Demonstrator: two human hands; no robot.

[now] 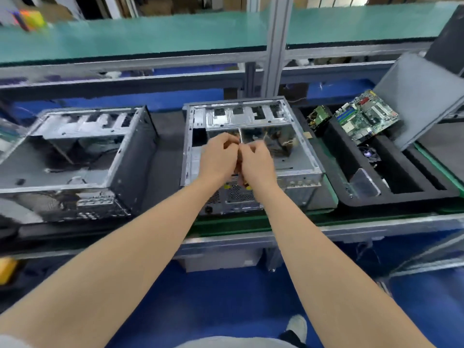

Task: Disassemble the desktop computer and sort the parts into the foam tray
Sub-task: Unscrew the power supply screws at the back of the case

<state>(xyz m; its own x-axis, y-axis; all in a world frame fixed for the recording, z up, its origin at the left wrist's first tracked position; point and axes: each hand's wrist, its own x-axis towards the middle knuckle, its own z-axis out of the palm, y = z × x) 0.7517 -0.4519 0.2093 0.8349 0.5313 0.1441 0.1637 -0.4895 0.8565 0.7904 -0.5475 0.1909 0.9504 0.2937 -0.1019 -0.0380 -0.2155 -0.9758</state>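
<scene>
The open desktop case [296, 162] lies on its side in the middle of the bench, bare metal inside, with its drive cage [241, 116] at the far end. Both hands meet over its middle. My left hand [218, 159] has its fingers pinched on a small item that the fingers hide. My right hand [256, 162] touches it, curled around a dark tool handle with yellow on it [239, 180] that shows below the palms. The black foam tray [401, 194] stands to the right of the case and holds a green motherboard [366, 116].
A second open case [75, 151] lies on the left. In the tray are also a small circuit board [317, 118], a fan [369, 155] and a metal block [364, 183]. A grey side panel [421, 96] leans behind the tray. A metal post [273, 46] rises behind the case.
</scene>
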